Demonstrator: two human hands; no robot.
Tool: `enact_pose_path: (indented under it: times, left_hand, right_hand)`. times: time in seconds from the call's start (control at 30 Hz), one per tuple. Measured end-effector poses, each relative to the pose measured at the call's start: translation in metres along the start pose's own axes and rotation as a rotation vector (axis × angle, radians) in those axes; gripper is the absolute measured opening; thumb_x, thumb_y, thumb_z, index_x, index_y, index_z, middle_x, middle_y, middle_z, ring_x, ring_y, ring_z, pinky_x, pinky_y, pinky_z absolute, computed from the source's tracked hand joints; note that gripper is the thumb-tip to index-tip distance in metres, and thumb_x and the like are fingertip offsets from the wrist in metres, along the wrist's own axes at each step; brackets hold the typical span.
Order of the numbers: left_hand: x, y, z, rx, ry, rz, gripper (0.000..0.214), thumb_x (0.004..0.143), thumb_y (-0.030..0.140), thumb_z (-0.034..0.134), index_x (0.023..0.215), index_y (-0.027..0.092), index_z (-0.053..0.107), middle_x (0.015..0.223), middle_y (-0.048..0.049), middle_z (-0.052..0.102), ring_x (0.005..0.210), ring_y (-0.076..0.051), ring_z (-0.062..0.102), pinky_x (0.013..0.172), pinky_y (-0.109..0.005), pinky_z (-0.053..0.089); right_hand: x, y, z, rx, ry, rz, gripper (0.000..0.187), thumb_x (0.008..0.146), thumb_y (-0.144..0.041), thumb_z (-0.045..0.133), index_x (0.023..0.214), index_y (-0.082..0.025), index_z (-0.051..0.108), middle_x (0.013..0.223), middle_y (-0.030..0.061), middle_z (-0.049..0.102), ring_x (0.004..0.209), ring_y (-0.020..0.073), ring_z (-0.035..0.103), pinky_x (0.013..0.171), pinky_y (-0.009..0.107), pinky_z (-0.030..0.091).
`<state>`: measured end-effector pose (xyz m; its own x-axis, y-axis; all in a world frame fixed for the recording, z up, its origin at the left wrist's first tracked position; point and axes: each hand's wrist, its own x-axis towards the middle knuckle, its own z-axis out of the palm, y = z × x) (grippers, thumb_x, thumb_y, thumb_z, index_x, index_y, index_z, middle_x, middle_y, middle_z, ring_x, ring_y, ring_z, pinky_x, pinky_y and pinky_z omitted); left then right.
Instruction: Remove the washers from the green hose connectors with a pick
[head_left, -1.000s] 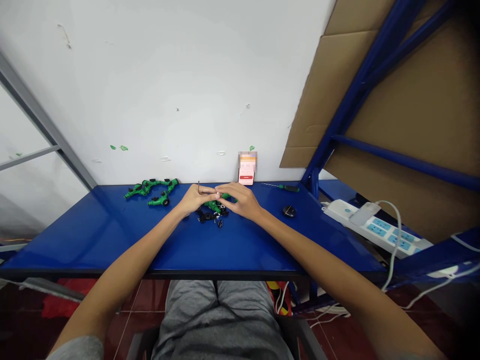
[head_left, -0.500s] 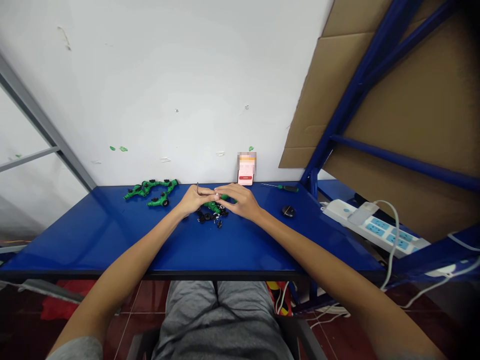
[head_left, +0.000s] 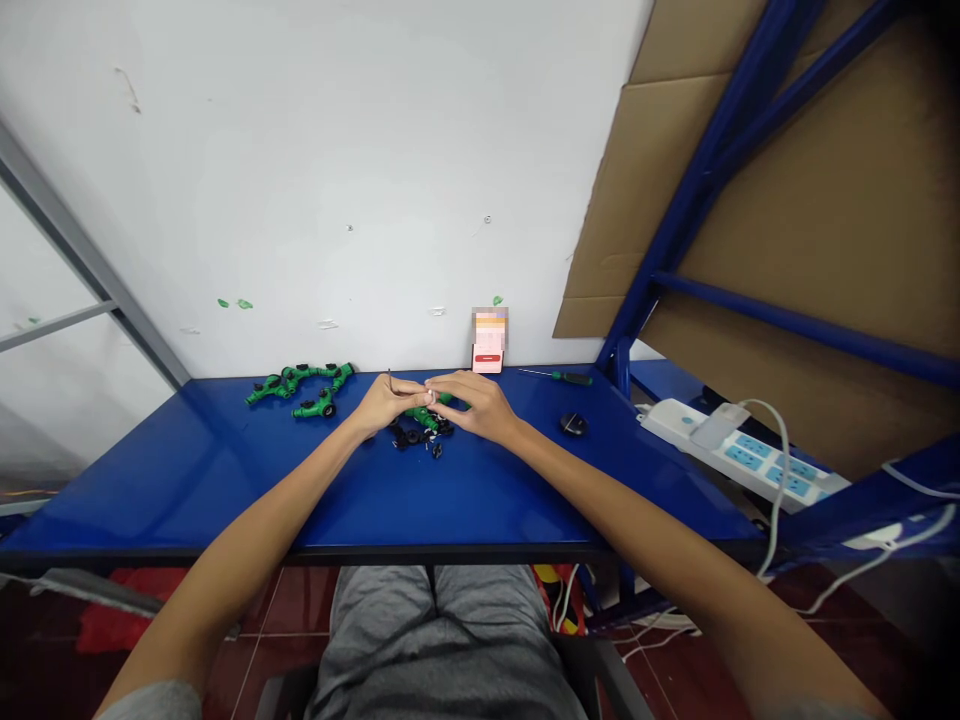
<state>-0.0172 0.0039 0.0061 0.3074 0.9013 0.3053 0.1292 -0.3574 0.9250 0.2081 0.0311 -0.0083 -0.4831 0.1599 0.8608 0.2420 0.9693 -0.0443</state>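
Note:
My left hand (head_left: 384,404) and my right hand (head_left: 481,404) meet at the fingertips above the table. Pinched between them is a small white part (head_left: 432,397), too small to name. A thin dark tool tip (head_left: 389,378) sticks up beside the left hand's fingers; the rest of it is hidden. Under the hands lie green plastic fittings (head_left: 424,418), partly covered by the fingers. Several small black parts (head_left: 411,438) are scattered just in front of them, with a black round piece (head_left: 437,451) nearest me.
Green hose valves (head_left: 318,407) with black knobs lie at the left back of the blue table (head_left: 450,505). A phone (head_left: 487,358) leans on the wall. A screwdriver (head_left: 574,379) and a black mouse-like object (head_left: 574,424) lie at right, near a power strip (head_left: 739,455).
The camera view has shifted slightly. Both hands stay together in nearly the same place, and a little more of the white part shows between the fingertips.

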Motion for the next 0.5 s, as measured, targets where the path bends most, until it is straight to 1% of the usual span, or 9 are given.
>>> enact_pose_path:
  times: [0.03, 0.07, 0.1, 0.13, 0.17, 0.23, 0.33, 0.5]
  left_hand:
    - [-0.0002, -0.0009, -0.0008, 0.0, -0.009, -0.023, 0.047, 0.072, 0.052, 0.094, 0.096, 0.012, 0.089, 0.064, -0.0046, 0.072, 0.061, -0.015, 0.062, 0.062, -0.026, 0.05]
    - [-0.0003, -0.002, -0.0017, -0.002, -0.022, -0.049, 0.049, 0.073, 0.053, 0.093, 0.099, 0.012, 0.088, 0.055, -0.0012, 0.064, 0.052, -0.011, 0.052, 0.053, -0.024, 0.041]
    - [-0.0004, -0.0033, -0.0027, -0.009, -0.038, -0.073, 0.052, 0.074, 0.055, 0.092, 0.102, 0.011, 0.088, 0.05, 0.0018, 0.057, 0.047, -0.008, 0.04, 0.048, -0.023, 0.031]
    - [-0.0004, -0.0047, -0.0036, -0.019, -0.055, -0.091, 0.054, 0.075, 0.056, 0.091, 0.106, 0.011, 0.088, 0.048, 0.0038, 0.051, 0.045, -0.006, 0.031, 0.046, -0.023, 0.023]
    - [-0.0003, -0.006, -0.0043, -0.033, -0.069, -0.1, 0.057, 0.076, 0.057, 0.091, 0.108, 0.011, 0.087, 0.048, 0.0047, 0.048, 0.045, -0.005, 0.026, 0.046, -0.023, 0.017]
    - [-0.0003, -0.0079, -0.0052, -0.065, -0.092, -0.104, 0.058, 0.077, 0.057, 0.091, 0.112, 0.01, 0.086, 0.051, 0.0039, 0.048, 0.047, -0.004, 0.022, 0.046, -0.024, 0.013]
    - [-0.0005, -0.0079, -0.0054, -0.108, -0.117, -0.103, 0.058, 0.079, 0.055, 0.09, 0.115, 0.01, 0.085, 0.054, 0.0028, 0.049, 0.048, -0.005, 0.022, 0.046, -0.024, 0.012]
    - [-0.001, -0.0049, -0.0045, -0.124, -0.102, -0.117, 0.057, 0.078, 0.054, 0.091, 0.114, 0.01, 0.085, 0.053, 0.0046, 0.044, 0.047, -0.004, 0.021, 0.046, -0.024, 0.011]
  right_hand:
    - [0.0004, -0.0005, 0.0, -0.002, -0.001, 0.004, 0.021, 0.099, -0.025, 0.075, 0.12, -0.026, 0.076, 0.114, 0.0059, 0.084, 0.104, 0.0231, 0.081, 0.091, 0.04, 0.066]
    - [0.0009, -0.0008, 0.0001, -0.002, -0.002, 0.004, 0.021, 0.099, -0.024, 0.075, 0.12, -0.026, 0.077, 0.114, 0.0062, 0.084, 0.104, 0.0232, 0.08, 0.092, 0.04, 0.066]
    - [0.0012, -0.001, 0.0, -0.001, -0.001, 0.002, 0.021, 0.099, -0.023, 0.075, 0.12, -0.025, 0.077, 0.114, 0.0065, 0.084, 0.105, 0.0232, 0.08, 0.092, 0.04, 0.066]
    - [0.0015, -0.0011, -0.0002, 0.001, 0.0, -0.001, 0.021, 0.099, -0.023, 0.075, 0.119, -0.025, 0.076, 0.114, 0.0067, 0.083, 0.105, 0.0231, 0.08, 0.092, 0.04, 0.066]
    - [0.0018, -0.001, -0.0004, 0.003, -0.001, -0.007, 0.021, 0.099, -0.022, 0.074, 0.119, -0.025, 0.076, 0.114, 0.0068, 0.083, 0.105, 0.0231, 0.08, 0.091, 0.04, 0.066]
    - [0.0025, -0.0007, -0.0013, 0.007, -0.01, -0.015, 0.02, 0.099, -0.022, 0.074, 0.119, -0.025, 0.076, 0.113, 0.0065, 0.083, 0.104, 0.0228, 0.08, 0.09, 0.04, 0.066]
    - [0.0036, -0.001, -0.0026, 0.004, -0.024, -0.009, 0.02, 0.1, -0.023, 0.073, 0.119, -0.026, 0.075, 0.113, 0.006, 0.083, 0.103, 0.0226, 0.079, 0.089, 0.041, 0.066]
    - [0.0047, -0.003, -0.0028, -0.012, -0.028, -0.02, 0.017, 0.101, -0.024, 0.073, 0.118, -0.026, 0.076, 0.113, 0.0059, 0.083, 0.102, 0.0226, 0.079, 0.089, 0.041, 0.066]
